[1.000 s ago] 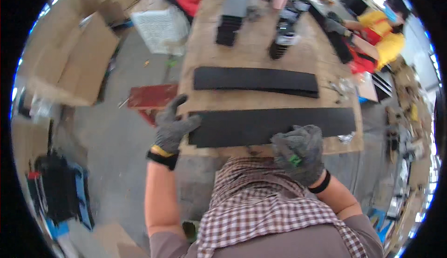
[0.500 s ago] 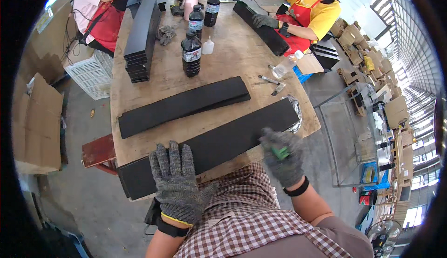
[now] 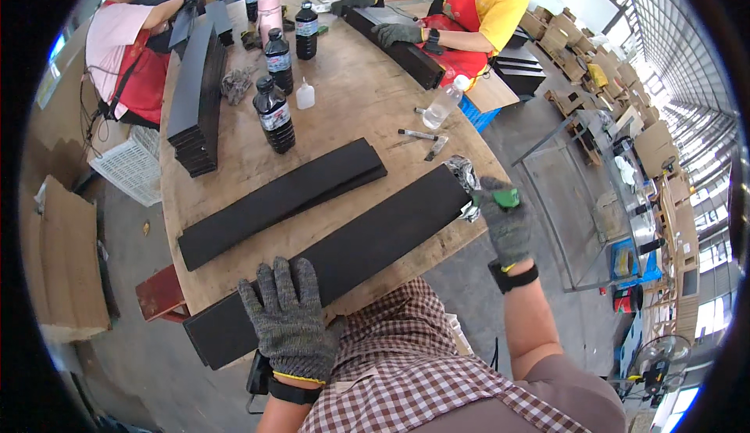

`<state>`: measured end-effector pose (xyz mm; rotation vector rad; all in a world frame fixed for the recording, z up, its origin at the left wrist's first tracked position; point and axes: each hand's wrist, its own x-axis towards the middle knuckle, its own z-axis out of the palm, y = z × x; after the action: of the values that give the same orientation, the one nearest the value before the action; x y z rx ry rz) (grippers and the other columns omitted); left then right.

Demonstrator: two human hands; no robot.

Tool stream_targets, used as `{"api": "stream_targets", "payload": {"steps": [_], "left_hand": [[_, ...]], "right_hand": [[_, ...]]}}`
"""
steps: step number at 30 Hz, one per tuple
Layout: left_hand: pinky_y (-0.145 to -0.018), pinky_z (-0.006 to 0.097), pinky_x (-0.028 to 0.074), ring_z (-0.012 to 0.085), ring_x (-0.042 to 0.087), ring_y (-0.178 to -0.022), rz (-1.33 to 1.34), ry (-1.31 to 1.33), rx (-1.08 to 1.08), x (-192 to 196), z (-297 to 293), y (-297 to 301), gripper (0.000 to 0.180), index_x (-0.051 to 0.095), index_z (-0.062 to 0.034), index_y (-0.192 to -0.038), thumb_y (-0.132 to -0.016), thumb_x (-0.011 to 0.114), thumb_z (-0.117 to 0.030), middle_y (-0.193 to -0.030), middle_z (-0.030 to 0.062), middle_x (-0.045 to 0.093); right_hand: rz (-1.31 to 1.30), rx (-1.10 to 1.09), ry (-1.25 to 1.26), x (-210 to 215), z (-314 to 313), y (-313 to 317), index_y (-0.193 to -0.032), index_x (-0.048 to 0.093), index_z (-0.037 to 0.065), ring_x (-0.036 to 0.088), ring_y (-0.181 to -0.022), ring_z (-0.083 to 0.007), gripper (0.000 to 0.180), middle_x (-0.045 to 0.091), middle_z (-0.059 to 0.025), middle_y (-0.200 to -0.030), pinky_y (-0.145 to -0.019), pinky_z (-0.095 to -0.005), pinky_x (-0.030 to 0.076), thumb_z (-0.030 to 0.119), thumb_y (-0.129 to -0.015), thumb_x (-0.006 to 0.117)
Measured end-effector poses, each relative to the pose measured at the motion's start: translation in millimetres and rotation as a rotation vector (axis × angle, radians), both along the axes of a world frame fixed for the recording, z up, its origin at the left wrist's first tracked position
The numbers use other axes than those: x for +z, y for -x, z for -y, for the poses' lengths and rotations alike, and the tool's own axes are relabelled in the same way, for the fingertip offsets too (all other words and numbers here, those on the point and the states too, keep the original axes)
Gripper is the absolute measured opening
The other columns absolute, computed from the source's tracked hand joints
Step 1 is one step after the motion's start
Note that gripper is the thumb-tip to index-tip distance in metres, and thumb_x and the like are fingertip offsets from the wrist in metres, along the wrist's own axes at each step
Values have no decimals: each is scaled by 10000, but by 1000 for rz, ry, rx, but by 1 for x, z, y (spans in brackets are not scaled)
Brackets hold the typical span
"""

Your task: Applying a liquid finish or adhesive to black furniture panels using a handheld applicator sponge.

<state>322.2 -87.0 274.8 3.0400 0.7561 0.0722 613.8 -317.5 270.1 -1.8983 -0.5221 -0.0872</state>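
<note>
A long black board (image 3: 367, 253), apparently lying on another one, slants across the near side of the table. My left hand (image 3: 291, 316), in a grey knit glove, rests flat on its left part with fingers apart. At the board's far right end is my gloved right hand (image 3: 504, 226), its fingers closed round a small green object (image 3: 506, 198) whose kind I cannot make out. Crumpled silver foil (image 3: 461, 170) lies by that end, next to my right fingertips. Behind the board, two more black boards (image 3: 281, 198) overlap.
Dark bottles (image 3: 273, 112), a small white squeeze bottle (image 3: 305, 94) and a tall stack of black boards (image 3: 195, 97) stand farther back. A clear bottle (image 3: 445, 102) and a marker (image 3: 418, 134) sit at the right. Two co-workers (image 3: 476, 11) (image 3: 125, 50) work at the far end.
My right hand has gone from over the board's right half to the foil at its end, carrying the green object. My left hand stays flat on the board. The view has shifted somewhat.
</note>
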Motion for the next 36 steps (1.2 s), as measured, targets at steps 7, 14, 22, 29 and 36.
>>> {"api": "stream_targets", "payload": {"steps": [7,14,22,29,36], "left_hand": [[-1271,642,97,456,290,-1527,-24,48,12,7,3,-6,1164,410,-2,-1554,-674,827,-639,-1609,262,377],[-1277,628,104,459,279,-1534,-52,0,8,6,3,-4,1167,407,-2,-1554,-691,801,-682,-1616,260,372],[-1276,630,108,467,270,-1537,-13,4,6,-1,2,-1,1129,403,0,-1557,-724,792,-656,-1619,262,368],[-1265,657,123,459,317,-1512,-4,64,20,9,3,-2,1064,419,-32,-1559,-743,804,-598,-1602,236,397],[-1242,630,236,439,397,-1462,295,51,-90,-8,1,2,976,474,-44,-1510,-724,829,-502,-1560,213,445]], "right_hand": [[-341,352,-139,10,-17,-72,-1230,703,-14,696,-1064,-169,299,741,-97,-1202,-937,-312,564,99,-957,745],[-455,564,133,23,-1,-111,-1190,727,10,700,-1033,-166,305,758,-80,-1119,-935,-314,557,142,-921,785],[-340,462,93,45,-41,-81,-1188,732,30,690,-1030,-172,295,758,-65,-1119,-929,-324,554,155,-925,780],[-144,333,578,61,-27,-87,-1090,755,47,692,-880,-188,392,769,-80,-977,-835,-337,547,369,-869,792],[3,233,822,57,-79,-87,-976,749,1,718,-872,-391,469,746,-224,-906,-795,-485,544,458,-881,706]]}}
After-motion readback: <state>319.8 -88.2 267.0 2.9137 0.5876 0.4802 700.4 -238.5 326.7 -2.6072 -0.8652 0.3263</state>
